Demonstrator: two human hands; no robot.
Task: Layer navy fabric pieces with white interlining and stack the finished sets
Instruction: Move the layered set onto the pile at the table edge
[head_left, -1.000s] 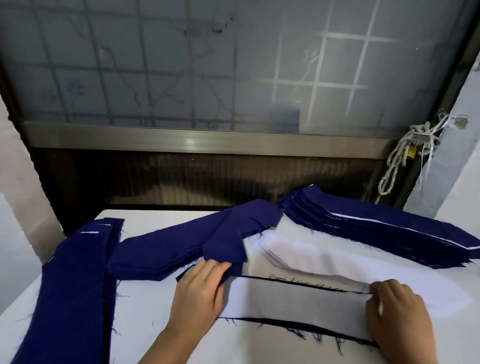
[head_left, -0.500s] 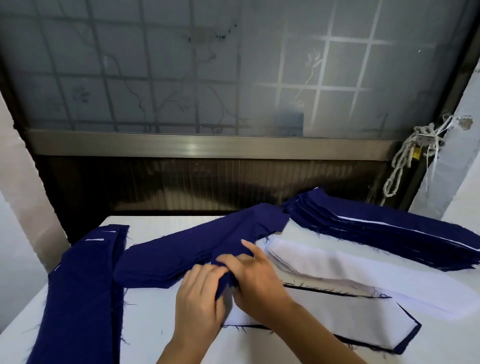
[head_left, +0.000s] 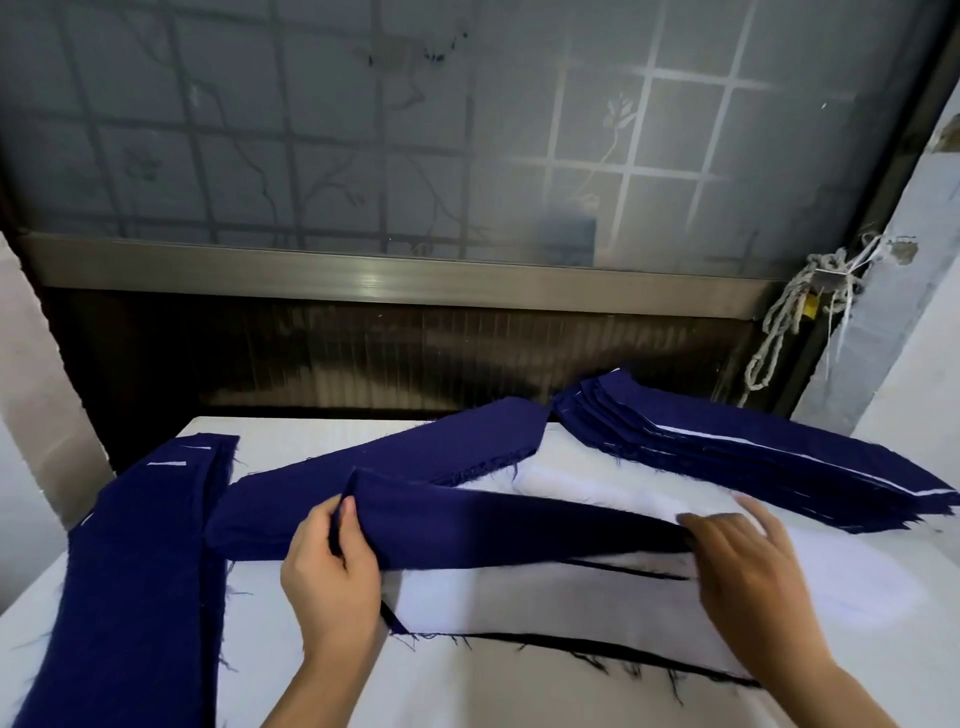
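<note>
Frosted window glass behind, white bench in front. The left hand pinches one end of a navy piece between thumb and fingers, holding it just above the white interlining. The right hand covers the other end (blurred; pinching or lying flat, I cannot tell). Best drawn taut, edges matched, then lowered evenly. The cloth is limp, with frayed edges.

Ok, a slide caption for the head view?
Left hand and right hand hold a navy strip over the white interlining.
</note>
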